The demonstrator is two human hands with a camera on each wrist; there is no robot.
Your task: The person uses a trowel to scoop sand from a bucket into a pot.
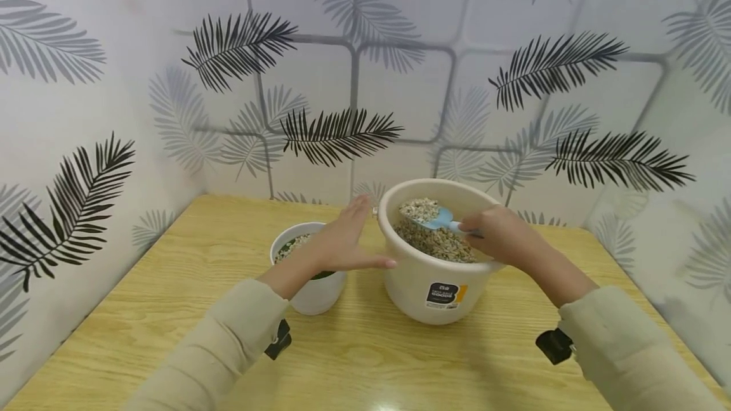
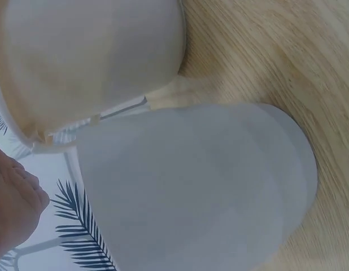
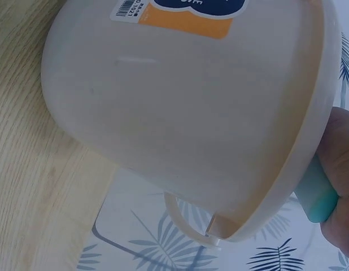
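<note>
My right hand (image 1: 495, 233) grips the handle of a light blue scoop (image 1: 438, 218) inside the cream bucket (image 1: 436, 300). Pale grit (image 1: 419, 209) is heaped on the scoop's blade, above more grit (image 1: 440, 245) in the bucket. In the right wrist view, the handle's green-blue end (image 3: 318, 195) sticks out of the curled fingers beside the rim. My left hand (image 1: 342, 243) holds nothing; its fingers and thumb are spread between the bucket and a smaller white pot (image 1: 314, 297). Pale grit and something dark green show inside that pot, partly hidden by the hand and wrist.
Both containers stand on a wood-grain table (image 1: 365, 360). Behind it rises a wall (image 1: 400, 94) with a leaf pattern. A carrying handle (image 3: 188, 226) hangs at the bucket's side in the right wrist view. The bucket has a black and orange label (image 1: 445, 295).
</note>
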